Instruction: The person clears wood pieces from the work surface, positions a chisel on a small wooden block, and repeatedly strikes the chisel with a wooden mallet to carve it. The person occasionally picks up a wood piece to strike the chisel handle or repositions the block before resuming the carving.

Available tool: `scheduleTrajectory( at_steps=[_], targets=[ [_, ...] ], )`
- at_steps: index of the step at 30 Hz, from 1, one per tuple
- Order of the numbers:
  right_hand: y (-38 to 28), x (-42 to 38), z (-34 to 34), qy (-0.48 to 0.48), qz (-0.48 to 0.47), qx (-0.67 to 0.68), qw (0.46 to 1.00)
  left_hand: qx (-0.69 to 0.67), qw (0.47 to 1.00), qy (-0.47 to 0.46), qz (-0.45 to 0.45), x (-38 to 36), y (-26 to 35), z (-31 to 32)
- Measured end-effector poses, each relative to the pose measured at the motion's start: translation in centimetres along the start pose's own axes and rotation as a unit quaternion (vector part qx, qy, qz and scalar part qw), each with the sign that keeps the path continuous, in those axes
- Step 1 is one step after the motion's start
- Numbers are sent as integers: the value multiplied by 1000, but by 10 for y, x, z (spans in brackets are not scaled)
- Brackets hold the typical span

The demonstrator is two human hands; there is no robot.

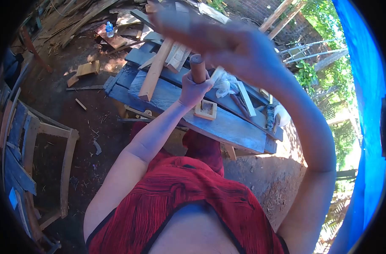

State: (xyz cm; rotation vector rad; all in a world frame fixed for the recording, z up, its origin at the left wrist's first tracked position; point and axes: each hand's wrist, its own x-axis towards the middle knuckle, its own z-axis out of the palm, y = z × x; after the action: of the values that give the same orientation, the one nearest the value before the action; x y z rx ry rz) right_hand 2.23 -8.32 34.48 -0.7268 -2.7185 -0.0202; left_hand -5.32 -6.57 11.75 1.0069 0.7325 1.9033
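Observation:
My left hand [193, 89] is wrapped round an upright, brown wooden cylinder [197, 67], whose round top sticks out above the fist. Just below that hand, a small square wooden block with a hollow in it [206, 110] rests on the blue-grey workbench [231, 129]. My right hand [233, 48] is raised above the bench, close to the camera and smeared by motion. A blurred brownish-grey shape stretches from it toward the upper left; I cannot tell whether that is fingers or a held tool.
Wooden beams [157, 72] lie on the bench's left side. A crumpled clear plastic bag [225, 84] and thin strips [246, 99] lie right of my left hand. A wooden frame [68, 169] stands at left; a water bottle [110, 29] is behind. Blue sheeting [362, 84] hangs at right.

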Motion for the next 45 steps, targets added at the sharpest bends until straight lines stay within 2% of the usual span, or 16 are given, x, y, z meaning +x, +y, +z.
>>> scheduleTrajectory(
  at_steps=[4,9,12,14,16,20,23,26,29,32,35,36,38,40,41,45],
  targets=[
    [-10,12,-11,-140,48,-91,985,-37,999,-10,-20,2,-4,3],
    [8,16,-15,8,-2,183,983,-27,999,-17,-13,-1,-2,1],
    [12,3,3,72,-24,154,985,-11,1000,-17,-8,1,1,0],
    [8,-1,3,-112,15,-108,988,-4,1000,-7,-23,0,3,4],
    [12,11,-8,-114,41,-98,988,-10,1000,-14,-17,1,0,4],
    [23,15,-6,38,86,301,949,-23,1000,-19,-6,-1,-1,4],
    [16,6,-7,47,19,209,977,-26,999,-7,-18,-2,5,4],
    [21,8,-16,-181,113,-61,975,-23,1000,-17,-3,-3,9,6],
    [26,9,-15,41,137,168,975,-22,1000,-19,8,-4,6,6],
    [14,4,-25,79,114,174,975,-14,999,-20,-25,-2,5,6],
    [5,-1,-9,-157,124,-61,978,7,999,-32,-24,0,0,4],
    [34,-14,18,-11,-51,-87,995,8,999,-35,-25,0,-1,4],
    [20,6,-4,-112,35,-74,990,-18,999,-33,-26,3,-1,5],
    [8,9,-12,18,21,15,1000,-19,999,-37,-15,0,-2,6],
    [3,10,-20,28,161,156,974,-20,999,-39,0,-1,-2,7],
    [14,2,-4,96,-28,139,985,-19,999,-27,-17,-2,2,8]
  ],
)
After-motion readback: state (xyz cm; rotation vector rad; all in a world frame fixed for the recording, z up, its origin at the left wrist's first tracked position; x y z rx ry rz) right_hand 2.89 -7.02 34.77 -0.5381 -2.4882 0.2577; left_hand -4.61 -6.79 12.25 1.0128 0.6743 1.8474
